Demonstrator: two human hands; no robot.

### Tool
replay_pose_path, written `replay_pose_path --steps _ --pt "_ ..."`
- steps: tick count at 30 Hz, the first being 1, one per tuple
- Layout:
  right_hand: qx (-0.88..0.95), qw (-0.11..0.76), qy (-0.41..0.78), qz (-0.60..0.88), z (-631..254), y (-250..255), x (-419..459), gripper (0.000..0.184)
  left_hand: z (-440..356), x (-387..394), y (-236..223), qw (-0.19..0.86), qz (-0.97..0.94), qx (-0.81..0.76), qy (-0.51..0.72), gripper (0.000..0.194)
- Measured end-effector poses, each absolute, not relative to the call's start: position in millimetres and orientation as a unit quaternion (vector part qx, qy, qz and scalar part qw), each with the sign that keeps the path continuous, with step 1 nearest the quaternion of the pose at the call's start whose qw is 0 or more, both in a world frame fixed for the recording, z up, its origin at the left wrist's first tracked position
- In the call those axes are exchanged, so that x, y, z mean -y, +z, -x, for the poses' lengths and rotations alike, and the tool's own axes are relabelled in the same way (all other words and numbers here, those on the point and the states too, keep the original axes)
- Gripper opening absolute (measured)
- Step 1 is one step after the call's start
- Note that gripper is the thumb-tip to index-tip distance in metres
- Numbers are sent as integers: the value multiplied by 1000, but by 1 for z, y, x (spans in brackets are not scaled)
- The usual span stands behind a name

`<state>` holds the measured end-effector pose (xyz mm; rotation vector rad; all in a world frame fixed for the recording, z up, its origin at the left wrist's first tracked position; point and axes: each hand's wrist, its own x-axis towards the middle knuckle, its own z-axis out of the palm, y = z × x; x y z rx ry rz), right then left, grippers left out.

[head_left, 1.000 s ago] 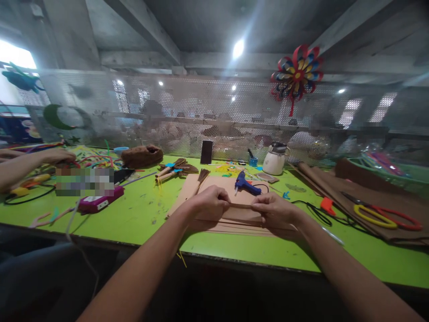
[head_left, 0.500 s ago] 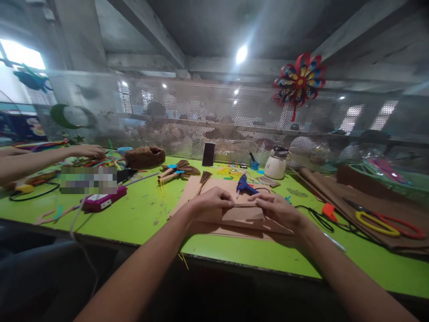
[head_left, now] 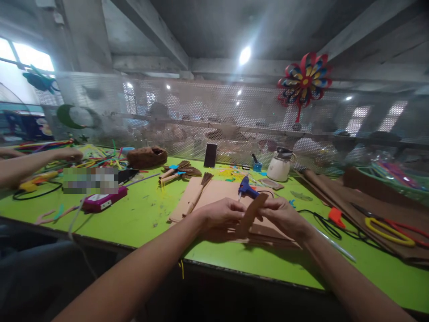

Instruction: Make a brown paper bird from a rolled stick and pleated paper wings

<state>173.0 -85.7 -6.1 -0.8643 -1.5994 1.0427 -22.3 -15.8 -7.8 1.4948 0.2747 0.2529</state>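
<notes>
A curved brown strip of paper or felt (head_left: 251,218) stands tilted between my hands, turned so that its broad face shows. My left hand (head_left: 221,214) is closed, pinching its left side. On the other side, the fingers of my right hand (head_left: 284,216) are closed on its upper part. Below them lie stacked tan cardboard sheets (head_left: 221,188). Just beyond my hands a blue glue gun (head_left: 247,187) rests on the cardboard. A rolled stick with a fringed brown end (head_left: 200,190) lies left of it.
At left, a co-worker's hand (head_left: 69,154) reaches over colourful strips, behind a purple power strip (head_left: 103,200). A cream jug (head_left: 279,166) and a phone (head_left: 210,155) stand at the back. Yellow-and-red scissors (head_left: 389,230) lie right on brown sheets (head_left: 321,192).
The brown strip, seen nearly edge-on before, is now tilted up with its face showing. My hands have shifted slightly nearer. The co-worker's hand has moved left, and the view has turned a little.
</notes>
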Motion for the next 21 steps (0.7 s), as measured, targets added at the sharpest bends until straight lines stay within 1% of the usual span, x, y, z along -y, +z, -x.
replay_pose_path --steps 2,3,6,7,9,12,14,17,19,21 --pt "660 498 427 367 -175 -6 85 17 22 13 -6 699 -686 -128 156 30" --pt "658 493 429 374 -176 -7 85 19 22 11 -4 668 -704 -139 198 29" --pt "677 436 430 409 -174 -8 85 24 22 5 2 589 -729 -178 302 32" --pt "696 403 415 426 -173 -8 84 25 22 4 3 574 -736 -183 310 34" --pt "739 341 359 457 -169 -8 84 27 23 6 2 543 -766 -193 286 35" --pt "775 286 281 489 -162 -10 82 28 25 12 -6 446 -829 -241 237 30" --pt "774 281 259 505 -158 -14 80 28 27 12 -10 390 -853 -267 220 25" --pt "758 306 246 522 -156 -20 78 23 32 9 -10 337 -871 -286 216 22" --pt "746 326 240 528 -156 -24 78 18 34 6 -9 321 -869 -299 229 23" --pt "742 337 230 531 -157 -26 78 16 35 5 -9 335 -857 -314 234 25"
